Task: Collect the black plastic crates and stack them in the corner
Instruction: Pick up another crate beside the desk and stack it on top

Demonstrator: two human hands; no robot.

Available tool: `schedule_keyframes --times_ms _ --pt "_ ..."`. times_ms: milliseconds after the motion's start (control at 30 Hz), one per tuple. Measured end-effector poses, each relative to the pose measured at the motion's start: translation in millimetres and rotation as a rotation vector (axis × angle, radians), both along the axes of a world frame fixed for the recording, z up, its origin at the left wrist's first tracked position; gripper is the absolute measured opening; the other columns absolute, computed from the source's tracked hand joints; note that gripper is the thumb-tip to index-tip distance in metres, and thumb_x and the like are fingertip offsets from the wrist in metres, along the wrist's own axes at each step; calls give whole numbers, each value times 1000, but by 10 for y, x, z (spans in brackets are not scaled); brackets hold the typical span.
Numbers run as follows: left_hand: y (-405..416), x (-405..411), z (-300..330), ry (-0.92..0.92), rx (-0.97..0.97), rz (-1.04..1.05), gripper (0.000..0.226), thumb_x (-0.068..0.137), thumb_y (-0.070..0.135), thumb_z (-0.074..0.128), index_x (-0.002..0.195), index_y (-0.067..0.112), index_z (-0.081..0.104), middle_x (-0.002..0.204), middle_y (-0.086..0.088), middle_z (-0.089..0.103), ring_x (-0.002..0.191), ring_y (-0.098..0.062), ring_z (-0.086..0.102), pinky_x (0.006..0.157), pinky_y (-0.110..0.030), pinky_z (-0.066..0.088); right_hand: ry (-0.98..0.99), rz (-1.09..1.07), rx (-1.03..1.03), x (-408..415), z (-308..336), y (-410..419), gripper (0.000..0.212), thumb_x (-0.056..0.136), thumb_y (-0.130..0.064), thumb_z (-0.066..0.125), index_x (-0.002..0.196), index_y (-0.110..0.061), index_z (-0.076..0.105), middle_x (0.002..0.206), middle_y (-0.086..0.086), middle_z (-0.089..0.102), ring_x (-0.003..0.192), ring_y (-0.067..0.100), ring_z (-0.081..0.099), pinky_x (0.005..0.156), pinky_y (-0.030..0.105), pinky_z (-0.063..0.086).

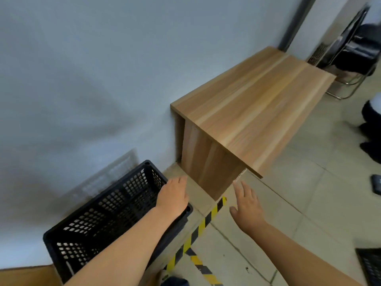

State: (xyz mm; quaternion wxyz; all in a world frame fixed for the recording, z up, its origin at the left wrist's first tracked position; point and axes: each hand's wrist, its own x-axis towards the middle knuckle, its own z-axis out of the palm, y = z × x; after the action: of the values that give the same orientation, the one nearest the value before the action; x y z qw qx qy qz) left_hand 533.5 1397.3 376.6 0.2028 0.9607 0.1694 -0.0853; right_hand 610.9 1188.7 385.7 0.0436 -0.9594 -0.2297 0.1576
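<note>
A pale wall [86, 75] fills the left and top of the view, and the tiled floor [299, 203] spreads out to the right. Against the wall stands a long wooden bench [253, 112], its open end facing us. Down at the lower left sits the black plastic crate [107, 211], perforated and open-topped, on the floor beside the wall, between the bench end and a brown cardboard edge [26, 275] at the bottom left. A second black crate [371, 265] pokes in at the lower right edge, well apart from the first. Far back, a dark folding chair [354, 50] leans near the wall. Yellow-and-black hazard tape [198, 230] runs across the floor just beside the crate. The left hand [174, 196] reaches over the crate's right rim, fingers straight and close together, gripping nothing; whether it touches the rim I cannot tell. The right hand [246, 205] hovers above the floor near the bench end, fingers spread and relaxed, empty.
</note>
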Motion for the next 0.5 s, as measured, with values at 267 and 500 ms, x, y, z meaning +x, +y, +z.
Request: schedule_keyframes --times_ms 267,500 --pt "-1665 194 433 -136 -23 -189 60 95 23 45 150 18 19 144 -3 41 128 -20 40 101 -33 41 -40 -257 54 -232 379 -1799 71 90 -25 49 149 -19 8 158 10 6 143 29 14 115 37 17" --pt "-3048 175 591 -238 -27 -312 51 94 22 42 144 20 33 136 -3 47 122 -21 45 87 -34 45 -65 -459 -23 -627 538 -3574 71 93 -30 45 150 -18 5 158 12 2 143 28 12 116 37 17"
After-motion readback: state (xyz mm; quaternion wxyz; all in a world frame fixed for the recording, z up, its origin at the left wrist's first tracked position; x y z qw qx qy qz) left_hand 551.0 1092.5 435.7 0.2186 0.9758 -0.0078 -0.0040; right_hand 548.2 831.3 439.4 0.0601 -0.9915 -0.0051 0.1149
